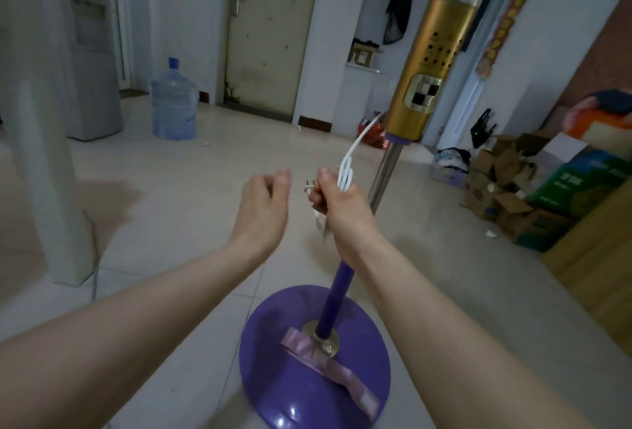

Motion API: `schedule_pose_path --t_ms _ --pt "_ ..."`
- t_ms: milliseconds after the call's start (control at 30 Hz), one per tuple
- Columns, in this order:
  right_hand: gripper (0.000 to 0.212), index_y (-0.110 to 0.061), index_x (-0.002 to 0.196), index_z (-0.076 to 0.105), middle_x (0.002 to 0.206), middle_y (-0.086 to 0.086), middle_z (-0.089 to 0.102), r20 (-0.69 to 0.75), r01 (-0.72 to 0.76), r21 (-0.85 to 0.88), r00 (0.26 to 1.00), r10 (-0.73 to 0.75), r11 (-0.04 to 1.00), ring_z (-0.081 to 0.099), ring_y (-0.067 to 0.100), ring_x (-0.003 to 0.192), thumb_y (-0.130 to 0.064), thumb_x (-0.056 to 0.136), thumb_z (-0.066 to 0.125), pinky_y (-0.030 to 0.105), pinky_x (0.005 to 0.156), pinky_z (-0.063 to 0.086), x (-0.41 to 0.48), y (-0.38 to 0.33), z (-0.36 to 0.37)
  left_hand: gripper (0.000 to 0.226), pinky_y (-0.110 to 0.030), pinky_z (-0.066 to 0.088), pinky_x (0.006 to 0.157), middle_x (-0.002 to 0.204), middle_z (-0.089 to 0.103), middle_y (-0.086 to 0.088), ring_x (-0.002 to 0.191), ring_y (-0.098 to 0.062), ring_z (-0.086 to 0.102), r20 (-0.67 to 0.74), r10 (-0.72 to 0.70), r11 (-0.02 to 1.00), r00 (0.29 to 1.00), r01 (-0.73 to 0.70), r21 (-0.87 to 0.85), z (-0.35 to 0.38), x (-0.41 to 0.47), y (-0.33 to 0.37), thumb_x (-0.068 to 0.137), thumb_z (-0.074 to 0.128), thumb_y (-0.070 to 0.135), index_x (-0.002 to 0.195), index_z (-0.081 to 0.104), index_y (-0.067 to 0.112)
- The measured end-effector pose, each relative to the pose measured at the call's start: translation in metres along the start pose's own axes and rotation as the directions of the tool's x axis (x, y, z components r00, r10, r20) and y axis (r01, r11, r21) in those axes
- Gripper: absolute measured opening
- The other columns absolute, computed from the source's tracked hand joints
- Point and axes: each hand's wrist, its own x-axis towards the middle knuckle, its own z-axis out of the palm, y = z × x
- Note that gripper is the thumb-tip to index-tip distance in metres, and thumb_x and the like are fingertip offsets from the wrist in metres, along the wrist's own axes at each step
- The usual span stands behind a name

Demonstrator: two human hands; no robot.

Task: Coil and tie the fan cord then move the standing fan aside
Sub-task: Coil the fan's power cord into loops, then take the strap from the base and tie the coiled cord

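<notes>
The standing fan has a round purple base (pixel 273 387), a purple and steel pole (pixel 385 168) and a gold control column (pixel 434 69); its head is out of frame. A white cord (pixel 359 139) runs from under the gold column down to several folded loops (pixel 345 175). My right hand (pixel 338 204) is closed around those loops, just left of the pole, with the metal plug prongs (pixel 309 186) sticking out to the left. My left hand (pixel 265 204) hovers beside it, fingers loosely curled and apart, holding nothing. A pale pink strip (pixel 328 365) lies across the base.
A blue water bottle (pixel 174 107) stands on the tiled floor by a water dispenser (pixel 89 42) at the back left. A white post (pixel 48 168) rises on the left. Cardboard boxes (pixel 513 202) and clutter line the right wall. A closed door (pixel 270 28) is behind.
</notes>
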Motion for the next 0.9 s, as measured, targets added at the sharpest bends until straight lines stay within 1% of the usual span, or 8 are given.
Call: schedule_pose_path --t_ms 67,167,300,433,533,667,767,900 --pt "0.028 -0.015 0.085 0.061 0.069 0.001 0.054 0.02 0.037 -0.058 0.999 -0.036 0.998 0.052 0.015 0.069 -0.034 0.1 0.046 0.03 0.074 0.046 0.001 0.006 -0.002 0.064 -0.036 0.046 0.096 0.116 0.058 -0.007 0.111 -0.022 0.055 0.272 -0.334 0.907 0.902 0.386 -0.166 -0.005 0.02 0.014 0.087 0.032 0.07 0.111 0.059 0.017" --pt "0.026 -0.019 0.09 0.063 0.069 -0.002 0.057 0.023 0.083 -0.166 0.997 -0.08 0.983 0.056 0.009 0.065 -0.036 0.099 0.046 0.026 0.067 0.047 0.007 0.017 -0.005 0.094 -0.052 0.036 0.106 0.139 0.05 -0.007 0.129 -0.029 0.045 0.56 -0.358 0.889 0.747 0.456 -0.041 -0.003 0.037 0.036 0.068 0.036 0.087 0.131 0.055 0.019" --pt "0.022 -0.019 0.106 0.062 0.074 -0.005 0.06 0.026 0.148 -0.284 0.989 -0.146 0.947 0.054 0.001 0.058 -0.033 0.099 0.047 0.01 0.047 0.042 0.018 0.027 -0.008 0.082 -0.045 0.044 0.102 0.117 0.066 -0.012 0.108 -0.029 0.061 0.526 -0.395 0.914 0.754 0.382 0.138 0.016 0.054 0.068 0.071 0.049 0.079 0.113 0.066 0.01" --pt "0.017 -0.015 0.103 0.058 0.073 -0.002 0.057 0.082 0.243 -0.451 0.969 -0.232 0.859 0.053 0.012 0.06 -0.03 0.099 0.049 0.026 0.054 0.041 0.029 0.044 -0.021 0.041 -0.05 0.054 0.088 0.097 0.067 -0.013 0.087 -0.034 0.067 0.501 -0.493 0.869 0.711 0.429 0.246 0.047 0.068 0.086 0.094 0.049 0.044 0.092 0.061 0.004" --pt "0.024 -0.017 0.102 0.058 0.073 -0.004 0.061 0.092 0.295 -0.518 0.952 -0.291 0.803 0.059 0.014 0.065 -0.039 0.096 0.051 0.032 0.059 0.048 0.033 0.051 -0.029 0.038 -0.04 0.055 0.08 0.107 0.062 -0.025 0.098 -0.036 0.063 0.423 -0.494 0.861 0.76 0.361 0.358 0.067 0.068 0.083 0.101 0.035 0.025 0.108 0.058 -0.004" --pt "0.041 -0.013 0.119 0.057 0.112 0.003 0.061 0.115 0.399 -0.73 0.872 -0.476 0.554 0.054 0.019 0.105 -0.043 0.091 0.059 0.03 0.089 0.045 0.017 0.097 -0.033 0.023 -0.031 0.052 0.078 0.079 0.054 -0.01 0.069 -0.018 0.052 0.347 -0.329 0.93 0.878 0.238 0.28 0.068 0.075 0.065 0.1 0.036 0.011 0.101 0.057 0.003" --pt "0.055 -0.012 0.139 0.041 0.141 0.006 0.043 0.131 0.374 -0.73 0.898 -0.42 0.572 0.036 0.019 0.132 -0.033 0.092 0.06 0.03 0.11 0.032 -0.007 0.15 -0.033 0.02 -0.024 0.058 0.063 0.078 0.05 -0.005 0.062 -0.012 0.048 0.296 -0.271 0.955 0.916 0.218 0.2 0.062 0.075 0.051 0.1 0.039 0.013 0.11 0.055 0.006" --pt "0.055 -0.014 0.145 0.034 0.149 0.007 0.033 0.158 0.344 -0.724 0.926 -0.342 0.598 0.032 0.02 0.137 -0.021 0.096 0.057 0.023 0.112 0.022 -0.019 0.195 -0.036 0.02 -0.018 0.047 0.053 0.076 0.049 0.001 0.06 -0.009 0.043 0.346 -0.194 0.976 0.918 0.145 0.163 0.06 0.062 0.032 0.099 0.043 0.023 0.104 0.058 0.012"
